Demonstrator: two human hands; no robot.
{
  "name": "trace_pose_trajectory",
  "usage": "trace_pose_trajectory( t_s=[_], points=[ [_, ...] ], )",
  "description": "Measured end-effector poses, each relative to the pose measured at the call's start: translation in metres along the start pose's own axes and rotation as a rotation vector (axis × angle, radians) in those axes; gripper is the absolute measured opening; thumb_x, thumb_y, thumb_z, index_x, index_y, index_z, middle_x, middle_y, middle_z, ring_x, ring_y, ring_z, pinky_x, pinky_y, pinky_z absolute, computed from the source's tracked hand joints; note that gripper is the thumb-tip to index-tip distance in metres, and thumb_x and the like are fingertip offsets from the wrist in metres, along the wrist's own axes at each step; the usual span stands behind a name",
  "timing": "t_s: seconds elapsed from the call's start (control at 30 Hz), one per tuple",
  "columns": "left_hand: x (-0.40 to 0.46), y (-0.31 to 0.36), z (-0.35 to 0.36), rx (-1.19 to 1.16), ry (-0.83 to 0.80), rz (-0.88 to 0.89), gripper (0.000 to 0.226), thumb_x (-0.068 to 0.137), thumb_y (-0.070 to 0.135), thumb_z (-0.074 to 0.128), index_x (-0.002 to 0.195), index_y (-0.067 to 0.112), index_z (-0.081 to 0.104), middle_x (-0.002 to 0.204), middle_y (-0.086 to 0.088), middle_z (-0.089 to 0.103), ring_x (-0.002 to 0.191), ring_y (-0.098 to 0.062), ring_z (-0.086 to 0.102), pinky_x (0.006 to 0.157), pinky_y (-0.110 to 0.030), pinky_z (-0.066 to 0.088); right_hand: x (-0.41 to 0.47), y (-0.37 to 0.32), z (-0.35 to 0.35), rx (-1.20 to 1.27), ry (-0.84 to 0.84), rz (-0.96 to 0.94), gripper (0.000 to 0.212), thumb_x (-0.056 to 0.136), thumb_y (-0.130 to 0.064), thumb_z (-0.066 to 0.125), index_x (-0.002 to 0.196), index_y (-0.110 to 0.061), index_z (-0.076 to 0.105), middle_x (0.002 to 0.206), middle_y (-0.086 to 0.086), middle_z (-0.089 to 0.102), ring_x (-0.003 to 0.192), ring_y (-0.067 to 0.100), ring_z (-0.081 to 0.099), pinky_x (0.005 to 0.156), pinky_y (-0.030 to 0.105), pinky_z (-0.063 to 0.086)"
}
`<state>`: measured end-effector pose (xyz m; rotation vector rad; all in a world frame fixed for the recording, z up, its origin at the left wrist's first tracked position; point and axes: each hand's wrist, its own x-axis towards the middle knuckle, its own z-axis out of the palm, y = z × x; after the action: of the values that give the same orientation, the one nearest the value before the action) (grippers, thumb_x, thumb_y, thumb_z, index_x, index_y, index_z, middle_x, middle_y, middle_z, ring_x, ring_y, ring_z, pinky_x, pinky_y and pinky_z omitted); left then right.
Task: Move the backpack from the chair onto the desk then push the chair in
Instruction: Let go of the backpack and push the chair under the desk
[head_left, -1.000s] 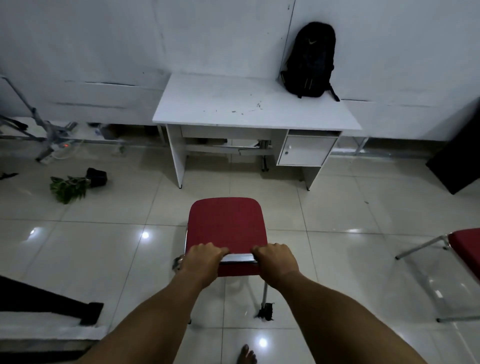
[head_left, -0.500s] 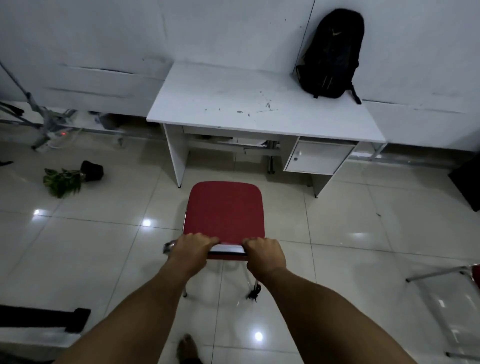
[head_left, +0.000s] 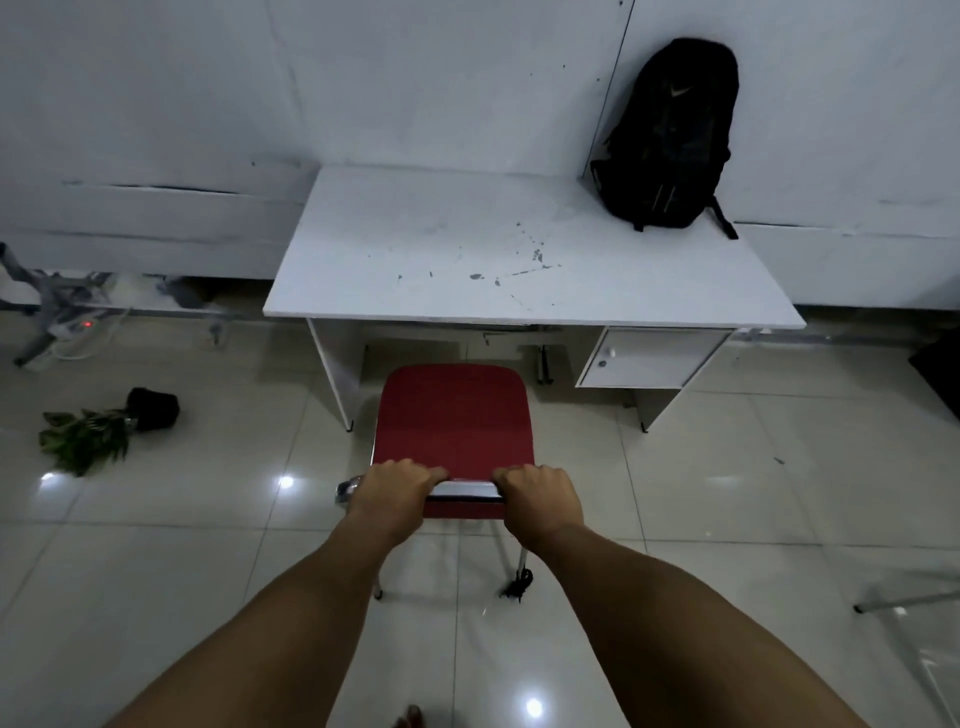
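Observation:
A black backpack (head_left: 670, 135) stands upright on the back right corner of the white desk (head_left: 415, 249), leaning against the wall. The red-seated chair (head_left: 454, 415) stands on the floor in front of the desk, its front edge near the knee opening. My left hand (head_left: 392, 491) and my right hand (head_left: 540, 499) both grip the top of the chair's backrest, a metal bar showing between them. My forearms hide the chair's rear legs in part.
The desk has a small cupboard (head_left: 649, 358) under its right side. A toppled potted plant (head_left: 104, 428) lies on the tiles at the left. A metal stand and a power strip (head_left: 67, 322) are at the far left. Another chair's leg (head_left: 904, 603) shows at the right edge.
The chair has moved forward toward the desk with both hands on its backrest. The desk and backpack now appear closer and larger.

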<state>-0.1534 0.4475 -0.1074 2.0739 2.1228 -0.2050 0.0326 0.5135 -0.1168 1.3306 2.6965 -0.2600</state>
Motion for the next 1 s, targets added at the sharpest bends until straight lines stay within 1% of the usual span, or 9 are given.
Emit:
trace_pose_trajectory(
  t_s=[0.13, 0.3, 0.47, 0.6, 0.7, 0.77, 0.9, 0.97, 1.0],
  points=[
    [0.049, -0.015, -0.011, 0.003, -0.005, -0.002, 0.046, 0.089, 0.016, 0.062, 0.130, 0.034, 0.054, 0.110, 0.003, 0.070, 0.101, -0.022, 0.066, 0.083, -0.037, 0.051, 0.050, 0.015, -0.010, 0.001, 0.016, 0.007, 0.022, 0.084, -0.005, 0.060, 0.096, -0.023, 0.061, 0.085, 0.002, 0.067, 0.075, 0.029, 0.064, 0.063, 0.036, 0.050],
    [0.114, -0.037, -0.022, -0.011, 0.022, -0.007, 0.048, 0.092, 0.016, 0.060, 0.134, 0.037, 0.052, 0.112, 0.005, 0.070, 0.102, -0.020, 0.066, 0.086, -0.037, 0.054, 0.115, 0.038, -0.020, -0.015, 0.026, -0.029, 0.022, 0.086, -0.008, 0.063, 0.101, -0.025, 0.061, 0.086, 0.001, 0.068, 0.075, 0.026, 0.065, 0.066, 0.037, 0.055],
    [0.179, -0.055, -0.037, -0.036, 0.031, -0.011, 0.048, 0.089, 0.019, 0.062, 0.133, 0.037, 0.055, 0.111, 0.003, 0.072, 0.099, -0.023, 0.068, 0.085, -0.038, 0.055, 0.182, 0.067, -0.034, -0.032, 0.030, -0.061, 0.021, 0.089, -0.010, 0.061, 0.103, -0.026, 0.062, 0.087, 0.001, 0.069, 0.074, 0.026, 0.066, 0.066, 0.037, 0.056],
    [0.215, -0.063, -0.045, -0.051, 0.020, 0.002, 0.048, 0.088, 0.023, 0.063, 0.133, 0.037, 0.055, 0.113, 0.004, 0.071, 0.102, -0.023, 0.066, 0.084, -0.036, 0.052, 0.218, 0.082, -0.047, -0.035, 0.007, -0.065, 0.022, 0.088, -0.010, 0.060, 0.104, -0.025, 0.063, 0.088, 0.001, 0.069, 0.075, 0.028, 0.065, 0.063, 0.037, 0.054],
    [0.241, -0.071, -0.058, -0.046, 0.006, 0.002, 0.050, 0.083, 0.027, 0.066, 0.131, 0.038, 0.056, 0.113, 0.003, 0.072, 0.101, -0.025, 0.066, 0.084, -0.039, 0.054, 0.243, 0.092, -0.062, -0.077, 0.023, -0.069, 0.021, 0.087, -0.010, 0.059, 0.102, -0.025, 0.062, 0.091, 0.003, 0.069, 0.079, 0.030, 0.066, 0.060, 0.035, 0.045],
    [0.254, -0.075, -0.063, -0.060, 0.011, -0.003, 0.050, 0.082, 0.028, 0.066, 0.131, 0.038, 0.057, 0.113, 0.002, 0.072, 0.102, -0.026, 0.066, 0.085, -0.039, 0.054, 0.254, 0.096, -0.068, -0.096, 0.029, -0.071, 0.020, 0.088, -0.012, 0.059, 0.102, -0.025, 0.062, 0.094, 0.003, 0.070, 0.085, 0.030, 0.067, 0.062, 0.034, 0.040],
    [0.265, -0.086, -0.055, -0.059, -0.006, 0.009, 0.046, 0.086, 0.029, 0.058, 0.131, 0.038, 0.057, 0.116, 0.002, 0.071, 0.105, -0.026, 0.065, 0.086, -0.038, 0.053, 0.266, 0.090, -0.057, -0.031, 0.003, -0.061, 0.022, 0.088, -0.013, 0.062, 0.107, -0.026, 0.063, 0.094, 0.001, 0.070, 0.084, 0.027, 0.068, 0.071, 0.036, 0.054],
    [0.272, -0.094, -0.051, -0.060, 0.019, 0.009, 0.044, 0.088, 0.030, 0.056, 0.131, 0.038, 0.058, 0.117, 0.003, 0.071, 0.106, -0.025, 0.066, 0.086, -0.036, 0.052, 0.273, 0.088, -0.057, -0.023, 0.028, -0.060, 0.022, 0.088, -0.014, 0.063, 0.106, -0.026, 0.064, 0.094, 0.001, 0.071, 0.083, 0.026, 0.068, 0.070, 0.035, 0.053],
    [0.277, -0.098, -0.054, -0.057, 0.028, 0.012, 0.044, 0.088, 0.030, 0.057, 0.132, 0.038, 0.058, 0.117, 0.003, 0.071, 0.106, -0.024, 0.065, 0.086, -0.036, 0.052, 0.280, 0.091, -0.060, -0.029, 0.047, -0.058, 0.021, 0.088, -0.014, 0.063, 0.105, -0.026, 0.064, 0.094, 0.001, 0.071, 0.082, 0.026, 0.068, 0.067, 0.034, 0.050]
  ],
)
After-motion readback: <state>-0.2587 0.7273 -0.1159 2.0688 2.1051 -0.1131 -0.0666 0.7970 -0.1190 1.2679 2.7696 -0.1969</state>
